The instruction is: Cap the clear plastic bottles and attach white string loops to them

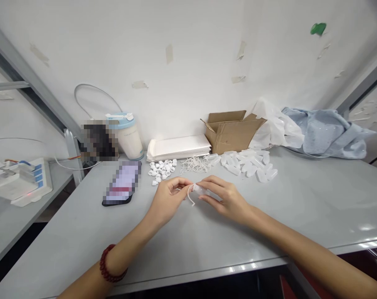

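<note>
My left hand [172, 196] pinches a thin white curved strap [191, 198] between thumb and fingers. One end of the strap hangs down over the table. My right hand [224, 195] is closed on a small translucent plastic bottle [201, 190], whose neck points toward my left fingertips. Both hands meet in front of me, and the strap touches or lies right against the bottle's neck. Fingers partly cover the bottle. Just beyond are loose white caps [162, 168], a heap of thin white straps [196, 165] and a spread of translucent bottles [250, 162].
An open cardboard box [235, 135] stands by the wall, beside a stack of white sheets [179, 147]. A phone [121, 185] and a tumbler [130, 139] are at left. A white plastic bag [274, 124] and blue cloth [325, 131] lie at right.
</note>
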A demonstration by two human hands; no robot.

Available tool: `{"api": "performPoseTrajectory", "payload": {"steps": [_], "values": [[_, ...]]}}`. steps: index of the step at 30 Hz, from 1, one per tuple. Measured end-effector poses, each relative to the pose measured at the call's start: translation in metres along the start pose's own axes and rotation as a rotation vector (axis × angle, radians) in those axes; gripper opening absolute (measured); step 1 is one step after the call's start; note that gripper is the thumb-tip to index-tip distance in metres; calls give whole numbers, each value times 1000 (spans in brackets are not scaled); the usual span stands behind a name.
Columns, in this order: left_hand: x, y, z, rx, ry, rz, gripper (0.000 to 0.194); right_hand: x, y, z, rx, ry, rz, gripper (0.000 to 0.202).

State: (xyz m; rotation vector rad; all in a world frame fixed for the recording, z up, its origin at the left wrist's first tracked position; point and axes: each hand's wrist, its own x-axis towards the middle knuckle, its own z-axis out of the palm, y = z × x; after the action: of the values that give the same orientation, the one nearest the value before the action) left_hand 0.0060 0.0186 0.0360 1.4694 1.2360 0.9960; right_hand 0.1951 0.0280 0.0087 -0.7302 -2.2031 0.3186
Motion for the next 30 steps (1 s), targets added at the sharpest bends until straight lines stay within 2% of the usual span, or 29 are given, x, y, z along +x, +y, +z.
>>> {"api": "performPoseTrajectory", "payload": {"steps": [14, 20, 26, 30], "values": [[-4, 0, 0, 181, 0, 113, 23, 0, 1, 0, -22, 26, -19, 26], [-4, 4, 0, 240, -20, 89, 26, -2, 5, 5, -55, 28, -49, 27], [-3, 5, -3, 300, -103, 52, 27, -5, 3, 7, -88, 15, -68, 36], [-3, 4, -4, 310, -96, 32, 28, -4, 0, 7, -41, 0, -44, 33]]}}
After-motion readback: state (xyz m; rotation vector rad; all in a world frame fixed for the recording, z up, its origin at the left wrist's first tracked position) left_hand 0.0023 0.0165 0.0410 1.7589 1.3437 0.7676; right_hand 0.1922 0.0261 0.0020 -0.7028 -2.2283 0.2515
